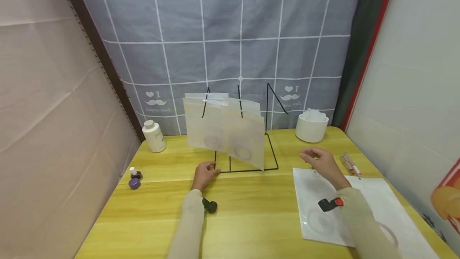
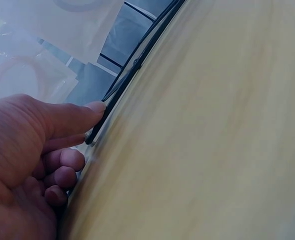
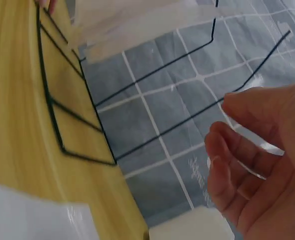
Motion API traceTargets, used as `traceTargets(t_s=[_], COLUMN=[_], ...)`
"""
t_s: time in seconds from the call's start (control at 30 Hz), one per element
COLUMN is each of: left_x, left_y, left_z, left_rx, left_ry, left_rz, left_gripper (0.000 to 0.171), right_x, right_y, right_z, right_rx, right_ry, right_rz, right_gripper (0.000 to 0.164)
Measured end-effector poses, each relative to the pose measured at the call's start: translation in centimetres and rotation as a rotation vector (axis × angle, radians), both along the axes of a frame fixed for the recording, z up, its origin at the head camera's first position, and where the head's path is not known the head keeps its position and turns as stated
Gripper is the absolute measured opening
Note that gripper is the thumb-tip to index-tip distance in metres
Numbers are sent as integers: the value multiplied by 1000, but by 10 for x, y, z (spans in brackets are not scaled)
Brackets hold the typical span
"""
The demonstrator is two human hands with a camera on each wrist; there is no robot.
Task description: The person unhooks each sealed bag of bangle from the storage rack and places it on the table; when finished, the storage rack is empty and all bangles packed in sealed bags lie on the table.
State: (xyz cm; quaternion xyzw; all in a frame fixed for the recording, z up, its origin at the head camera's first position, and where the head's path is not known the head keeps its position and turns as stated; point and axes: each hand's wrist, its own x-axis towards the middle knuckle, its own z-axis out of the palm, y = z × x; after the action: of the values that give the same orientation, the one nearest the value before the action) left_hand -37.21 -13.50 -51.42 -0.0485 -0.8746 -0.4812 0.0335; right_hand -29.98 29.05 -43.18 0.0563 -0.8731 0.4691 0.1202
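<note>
A black wire rack (image 1: 248, 170) stands on the table with thin, cloudy plastic bags (image 1: 205, 119) hanging from two of its hooks. Each front bag shows a faint ring mark. My left hand (image 1: 205, 174) pinches the front left corner of the rack's base. In the left wrist view the thumb lies along the black wire (image 2: 118, 92), and the other fingers are curled below. My right hand (image 1: 321, 165) hovers to the right of the rack, above a stack of white bags (image 1: 305, 199). It holds nothing, its fingers (image 3: 218, 172) loosely bent. The rack's right hook carries no bag.
A white bottle (image 1: 154, 137) stands at the back left, with a small dark bottle (image 1: 136, 174) and a purple lid (image 1: 134, 183) nearer. At the back right sits a white round container (image 1: 312, 126). Slim tubes (image 1: 348, 164) lie near the table's right edge.
</note>
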Motion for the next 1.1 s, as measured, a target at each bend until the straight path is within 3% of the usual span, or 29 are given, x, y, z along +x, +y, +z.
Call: traceTargets(t_s=[0.13,0.23,0.33,0.6,1.1], left_x=[-1,-2,-1,0,1], left_y=[2,2,1,-1,1], left_z=[-3,-4,-4,-5,-4], left_rx=[3,7,7,14,0], left_ry=[16,20,26,12,2], left_rz=[-6,-10,-2,-3,18], left_gripper=[43,43,43,43,42], right_x=[-10,-13,-12,-3,-14], right_y=[-38,-64,-86,-125,-140], right_z=[5,13,26,61,69], right_rx=[-198,-237,-209,-86,-110], right_ry=[228,359,424,420,400], right_rz=[155,256,311,307,293], right_gripper=[22,16,20,31,40])
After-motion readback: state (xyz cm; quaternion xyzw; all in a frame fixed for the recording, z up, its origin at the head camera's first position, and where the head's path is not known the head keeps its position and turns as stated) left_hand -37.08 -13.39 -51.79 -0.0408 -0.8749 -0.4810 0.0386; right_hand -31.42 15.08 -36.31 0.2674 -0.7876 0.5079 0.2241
